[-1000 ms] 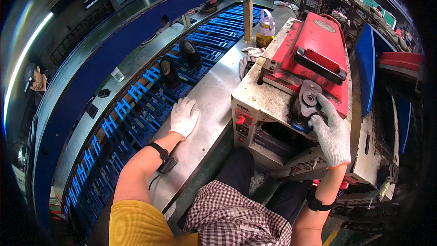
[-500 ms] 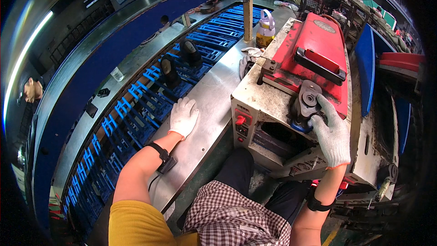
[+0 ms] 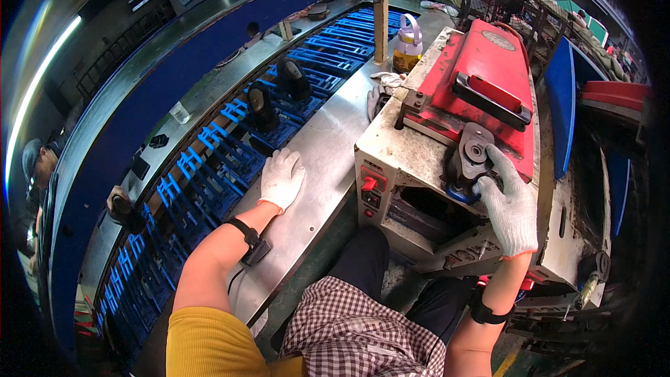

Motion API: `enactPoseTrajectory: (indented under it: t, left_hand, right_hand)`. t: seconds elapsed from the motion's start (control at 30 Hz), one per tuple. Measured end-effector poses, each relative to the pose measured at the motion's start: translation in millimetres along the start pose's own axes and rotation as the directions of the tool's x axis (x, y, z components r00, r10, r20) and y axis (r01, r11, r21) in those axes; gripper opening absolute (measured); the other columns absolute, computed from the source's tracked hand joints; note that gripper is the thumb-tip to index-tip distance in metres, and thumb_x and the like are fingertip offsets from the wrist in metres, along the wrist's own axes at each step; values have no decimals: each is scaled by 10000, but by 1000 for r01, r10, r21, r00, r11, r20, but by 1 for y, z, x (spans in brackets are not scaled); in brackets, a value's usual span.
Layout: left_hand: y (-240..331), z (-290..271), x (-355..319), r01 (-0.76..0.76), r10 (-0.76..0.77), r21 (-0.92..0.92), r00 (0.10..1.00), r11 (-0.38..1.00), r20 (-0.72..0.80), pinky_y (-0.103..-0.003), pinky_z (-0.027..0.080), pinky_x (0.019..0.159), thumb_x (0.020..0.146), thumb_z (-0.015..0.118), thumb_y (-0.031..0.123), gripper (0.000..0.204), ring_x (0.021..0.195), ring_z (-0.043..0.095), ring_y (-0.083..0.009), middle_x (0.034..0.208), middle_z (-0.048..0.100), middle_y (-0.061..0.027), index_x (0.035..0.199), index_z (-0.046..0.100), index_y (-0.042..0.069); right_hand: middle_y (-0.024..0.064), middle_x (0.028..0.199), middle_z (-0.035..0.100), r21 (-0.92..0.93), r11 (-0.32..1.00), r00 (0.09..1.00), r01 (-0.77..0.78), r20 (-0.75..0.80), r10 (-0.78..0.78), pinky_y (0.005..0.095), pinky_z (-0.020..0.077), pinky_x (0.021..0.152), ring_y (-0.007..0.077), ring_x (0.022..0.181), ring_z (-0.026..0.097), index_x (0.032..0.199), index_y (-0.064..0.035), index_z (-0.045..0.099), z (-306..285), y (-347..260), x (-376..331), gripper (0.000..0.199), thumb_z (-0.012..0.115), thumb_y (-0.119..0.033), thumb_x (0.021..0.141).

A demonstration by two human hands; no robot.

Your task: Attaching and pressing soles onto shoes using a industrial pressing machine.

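My left hand (image 3: 282, 181), in a white knit glove, lies flat with its fingers stretched on the bare metal ledge (image 3: 328, 143) beside the conveyor. My right hand (image 3: 508, 202), gloved the same way, has thumb and fingers curved round a grey latch-like metal part (image 3: 473, 153) with a round pivot. That part sits at the front of a red lid (image 3: 481, 63) on a stained white machine (image 3: 405, 132). A black handle (image 3: 490, 101) crosses the lid above my right hand. The underside of the grip is hidden.
Dark shoes (image 3: 292, 78) stand on the blue-slatted conveyor (image 3: 209, 146), with another shoe (image 3: 122, 206) at its left edge. A lidded jug (image 3: 407, 45) and gloves (image 3: 382, 87) rest behind the machine. A person (image 3: 40, 164) is at far left, beyond a blue beam (image 3: 139, 98).
A shoe has appeared at the conveyor's left edge. The person at far left has shifted, showing more of a cap and body. Both my hands stay in place.
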State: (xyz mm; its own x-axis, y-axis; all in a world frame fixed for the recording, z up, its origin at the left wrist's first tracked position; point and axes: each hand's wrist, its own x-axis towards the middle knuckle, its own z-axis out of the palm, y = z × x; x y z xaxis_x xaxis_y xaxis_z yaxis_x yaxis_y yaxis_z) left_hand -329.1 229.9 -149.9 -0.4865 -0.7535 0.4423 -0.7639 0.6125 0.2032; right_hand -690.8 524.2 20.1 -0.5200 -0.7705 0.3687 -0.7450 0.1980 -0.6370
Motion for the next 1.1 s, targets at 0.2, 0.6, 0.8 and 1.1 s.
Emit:
enactPoseTrajectory:
  t: [0.2, 0.6, 0.8, 1.1]
  left_hand:
    - [-3, -3, -1, 17, -18, 28, 1000, 999, 9, -487, 460, 996, 902, 664, 271, 343, 1171, 566, -358, 1226, 632, -136, 1191, 693, 88]
    - [-112, -68, -67, 635, -546, 4, 667, 772, -507, -538, 361, 1196, 909, 688, 332, 582, 1437, 493, -395, 1506, 570, -219, 1428, 613, 78]
    - [-254, -150, -142, 784, -807, -614, -301, 94, -508, -501, 518, 1062, 806, 844, 575, 959, 1272, 616, -426, 1482, 553, -214, 1501, 486, 20]
    - [-334, -159, -184, 490, -981, -866, -194, -102, 6, -417, 480, 1107, 810, 860, 572, 922, 1256, 644, -319, 1422, 654, -181, 1476, 559, 10]
  right_hand:
    - [235, 1256, 730, 57, 993, 993, -104, 56, 101, 397, 523, 1040, 351, 1211, 704, 1483, -168, 618, 1, -9, 3, 574, 731, -217, 923]
    - [171, 1569, 542, 150, 989, 992, -1, 123, -18, 354, 311, 1237, 225, 1462, 485, 1562, 34, 477, 5, 14, 10, 590, 545, -51, 983]
    - [170, 1579, 527, 195, 977, 987, -92, 148, 64, 348, 313, 1227, 236, 1452, 484, 1584, 27, 445, 0, 15, 4, 571, 520, -63, 1025]
    - [150, 1593, 515, 169, 981, 982, -99, 179, 68, 327, 316, 1222, 210, 1462, 475, 1585, 33, 442, 1, 6, 8, 609, 510, -7, 982]
